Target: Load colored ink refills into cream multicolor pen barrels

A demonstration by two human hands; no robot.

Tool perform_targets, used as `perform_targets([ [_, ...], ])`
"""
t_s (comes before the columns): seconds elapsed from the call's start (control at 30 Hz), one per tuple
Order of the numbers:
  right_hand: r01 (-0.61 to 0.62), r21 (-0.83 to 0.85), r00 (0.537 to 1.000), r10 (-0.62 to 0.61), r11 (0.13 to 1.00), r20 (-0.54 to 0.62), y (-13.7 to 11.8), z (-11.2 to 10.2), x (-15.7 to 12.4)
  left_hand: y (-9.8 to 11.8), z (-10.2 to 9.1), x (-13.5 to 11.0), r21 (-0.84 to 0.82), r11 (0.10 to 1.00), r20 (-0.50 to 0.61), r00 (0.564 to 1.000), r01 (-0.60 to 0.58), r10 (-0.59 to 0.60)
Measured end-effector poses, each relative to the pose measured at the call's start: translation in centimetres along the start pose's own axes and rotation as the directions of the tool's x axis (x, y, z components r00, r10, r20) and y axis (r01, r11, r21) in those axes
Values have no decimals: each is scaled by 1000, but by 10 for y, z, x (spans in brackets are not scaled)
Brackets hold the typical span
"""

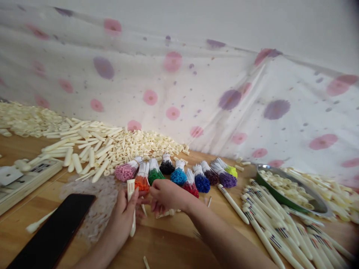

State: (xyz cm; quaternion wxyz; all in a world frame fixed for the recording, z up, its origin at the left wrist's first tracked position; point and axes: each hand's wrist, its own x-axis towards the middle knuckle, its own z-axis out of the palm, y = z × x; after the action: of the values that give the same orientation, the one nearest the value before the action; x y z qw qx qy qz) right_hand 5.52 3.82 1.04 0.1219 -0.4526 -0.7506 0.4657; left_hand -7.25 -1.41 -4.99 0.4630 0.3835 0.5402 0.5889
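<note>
My left hand (123,205) is wrapped round a cream slotted pen barrel (131,186), held near upright with the slots at the top. Just to its right, my right hand (165,194) has its fingers curled together close to the orange bundle of pen refills (142,177); whatever they pinch is hidden. Behind both hands stand several more refill bundles, among them pink (126,171), green (155,173), light blue (178,175), red (191,186) and purple (226,178). Small cream parts (168,213) lie on the table below my right hand.
Cream pen parts (92,145) are heaped at the back left. A black phone (53,231) lies front left beside clear plastic bits (99,209) and a power strip (30,179). To the right are multicolour pens (272,220) and a green-sided metal dish (260,179) of cream rings.
</note>
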Motion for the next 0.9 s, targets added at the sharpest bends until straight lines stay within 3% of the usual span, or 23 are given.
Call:
perform_targets([
  [0.1,-99,107,972,73,989,222,12,-7,-25,0,0,1,52,999,-16,1000,-5,6],
  [0.13,-145,150,964,105,978,246,16,-10,-32,0,0,0,72,997,-17,1000,-11,12],
  [0.23,-154,157,987,145,976,66,29,-20,-54,-1,-3,-3,126,992,17,999,-29,27],
  [0.33,-54,35,982,60,998,-177,41,-34,-74,0,-8,-10,327,933,122,986,-151,116],
  [0.4,1,-22,958,-7,1000,-287,49,-44,-86,1,-11,-14,490,812,218,946,-317,238],
  [0.5,56,-140,904,-110,989,-414,56,-57,-100,3,-14,-18,601,588,335,839,-541,428],
  [0.6,135,-274,861,-249,952,-443,56,-63,-108,6,-15,-19,647,402,390,735,-647,555],
  [0.7,226,-350,852,-359,909,-382,52,-60,-111,7,-15,-19,668,310,410,682,-676,605],
  [0.9,337,-475,809,-508,813,-295,44,-49,-112,5,-16,-21,679,225,440,633,-699,637],
])
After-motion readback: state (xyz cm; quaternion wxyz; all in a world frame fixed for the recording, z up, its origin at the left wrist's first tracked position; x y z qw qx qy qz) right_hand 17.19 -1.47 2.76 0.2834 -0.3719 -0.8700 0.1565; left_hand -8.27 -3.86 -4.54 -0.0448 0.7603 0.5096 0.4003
